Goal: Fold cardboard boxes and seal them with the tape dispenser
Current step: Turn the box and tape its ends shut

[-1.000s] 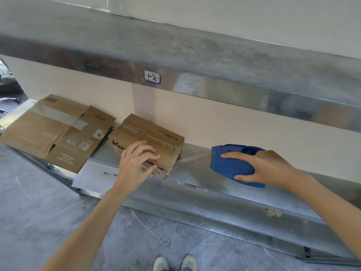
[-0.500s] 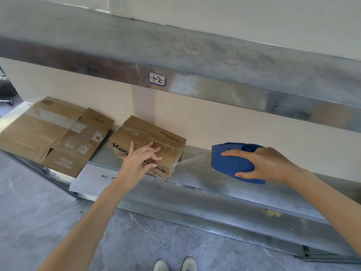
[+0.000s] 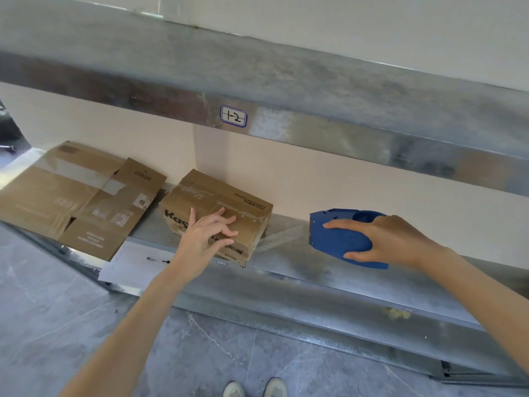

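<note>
A: Where to find the box [image 3: 220, 204]?

B: On the shelf [image 3: 315, 270], about the middle, closed, taped across the top, pushed toward the far wall. Left of it, flat cardboard [image 3: 71, 196], hanging over the near edge.

A: And the left hand [image 3: 204, 234]?

B: Laid on the box's near top edge, fingers spread and lightly bent. Pressing, not gripping. Nothing held.

A: Right hand [image 3: 392, 240]?

B: Wrapped over the dispenser [image 3: 337, 239], right of the box and apart from it. Forefinger stretched along the blue side, thumb underneath. Toothed edge turned toward the box.

A: Any tape strung between the two?

B: Perhaps a clear strip across the metal; just as possibly glare. Cannot tell.

A: Handling of the box?

B: Probably light and empty, so easy to shove along bare metal. Stiff at edges and corners, softer mid-panel. Slick wherever taped. Looks scuffed at the near right corner.

A: Best place to hold, then?

B: By two opposite edges, or flat down over a corner to pin it. Not mid-panel: likely to dent.

A: And the dispenser?

B: Hard plastic, likely with some weight. Best taken round the curved body, well behind the teeth.
</note>
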{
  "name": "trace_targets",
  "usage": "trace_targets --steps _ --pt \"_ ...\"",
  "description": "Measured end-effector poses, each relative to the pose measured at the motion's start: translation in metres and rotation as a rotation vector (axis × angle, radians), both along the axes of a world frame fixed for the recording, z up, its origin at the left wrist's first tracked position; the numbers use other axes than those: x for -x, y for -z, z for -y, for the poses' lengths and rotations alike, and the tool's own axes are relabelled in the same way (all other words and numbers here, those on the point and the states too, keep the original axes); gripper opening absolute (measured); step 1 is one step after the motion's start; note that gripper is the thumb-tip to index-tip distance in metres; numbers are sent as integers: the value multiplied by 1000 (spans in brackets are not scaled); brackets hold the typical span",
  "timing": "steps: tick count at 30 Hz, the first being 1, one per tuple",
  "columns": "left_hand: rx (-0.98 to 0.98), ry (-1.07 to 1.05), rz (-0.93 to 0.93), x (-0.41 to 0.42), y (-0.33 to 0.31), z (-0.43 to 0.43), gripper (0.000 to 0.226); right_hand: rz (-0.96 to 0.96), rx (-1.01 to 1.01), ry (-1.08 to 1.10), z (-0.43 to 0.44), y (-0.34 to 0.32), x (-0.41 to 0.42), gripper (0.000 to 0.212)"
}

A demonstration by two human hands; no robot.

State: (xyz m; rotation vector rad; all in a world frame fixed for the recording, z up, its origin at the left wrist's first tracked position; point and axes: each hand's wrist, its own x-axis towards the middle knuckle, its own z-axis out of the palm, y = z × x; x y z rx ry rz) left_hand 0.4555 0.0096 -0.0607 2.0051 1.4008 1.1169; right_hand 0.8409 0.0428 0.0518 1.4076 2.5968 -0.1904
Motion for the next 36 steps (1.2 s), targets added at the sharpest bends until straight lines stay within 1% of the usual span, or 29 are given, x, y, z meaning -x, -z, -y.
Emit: trace_targets --steps 3,5,8,10,13,16,18,21,23,25,27,29,30,32,34,36 --pt "24 16 -60 2 -3 1 38 -8 -4 2 -1 2 0 65" --pt "-13 -9 -109 -3 -2 4 38 -8 -2 3 -1 3 1 65" --pt "-91 -90 -192 -12 4 2 47 19 -6 -2 -1 1 4 65" --pt "-109 -122 -240 -15 5 -1 49 34 -6 1 -1 -1 5 64" --pt "-98 -68 -266 -11 5 -2 60 57 -20 -7 -2 -6 6 64" --pt "-79 -37 -303 -8 2 1 64 78 -28 -6 0 -10 10 64" --pt "-76 -73 -346 -12 0 5 69 104 -35 -13 0 -12 13 63" --pt "-42 -194 -370 -29 -2 13 81 139 -47 -26 0 -13 15 63" --pt "-21 -272 -363 -44 -1 16 81 153 -54 -37 1 -12 15 64" --pt "-37 -335 -402 -57 2 18 77 143 -63 -41 1 -12 16 64" --pt "-59 -398 -440 -65 3 21 68 145 -79 -50 0 -12 15 63" --pt "-79 -431 -424 -67 3 25 59 142 -85 -62 0 -12 13 62" --pt "-93 -416 -400 -64 4 27 57 132 -85 -76 0 -12 13 62" --pt "-113 -321 -348 -54 7 30 56 129 -88 -119 0 -11 16 63" --pt "-94 -209 -293 -42 7 35 55 125 -94 -156 0 -11 22 63" --pt "-55 -141 -236 -30 5 39 52 99 -100 -187 1 -9 30 63"
